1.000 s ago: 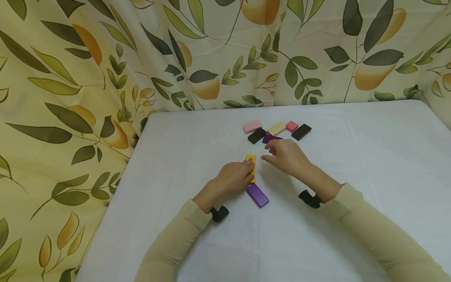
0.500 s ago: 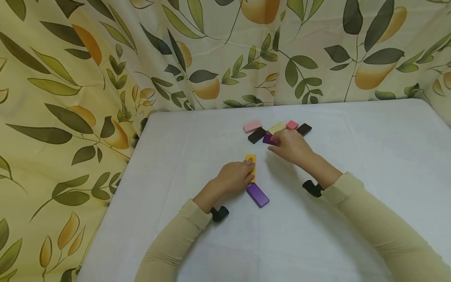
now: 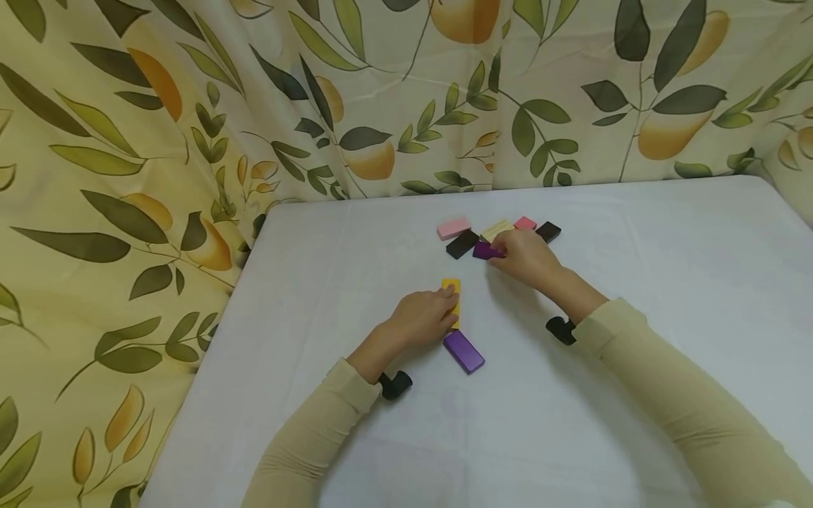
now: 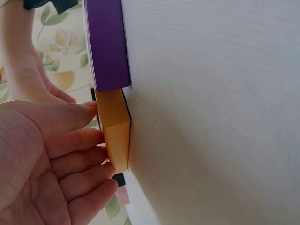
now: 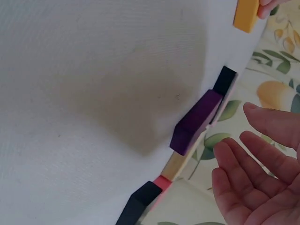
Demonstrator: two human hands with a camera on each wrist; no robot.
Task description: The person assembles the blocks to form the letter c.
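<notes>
My left hand [image 3: 422, 317] rests on a yellow block [image 3: 452, 285] lying flat on the white-covered table; in the left wrist view its fairly straight fingertips touch the block's upper face. A lighter purple block [image 3: 464, 351] lies at an angle, meeting the yellow block's near end. Farther back, my right hand [image 3: 527, 257] is over the right end of a dark purple block [image 3: 483, 250]. The right wrist view shows that hand [image 5: 262, 173] with thumb and fingers spread, loosely bent, and a gap between them and the dark purple block [image 5: 199, 115].
Around the dark purple block lie a pale pink block [image 3: 454, 228], a dark block [image 3: 462, 244], a ridged cream block [image 3: 497, 230], a small coral block [image 3: 525, 223] and another dark block [image 3: 548, 232]. A leaf-and-fruit patterned curtain [image 3: 381, 92] hangs behind the table.
My right hand has moved away from me and a little to the right, over the dark purple block's right end. The left hand stays on the yellow block.
</notes>
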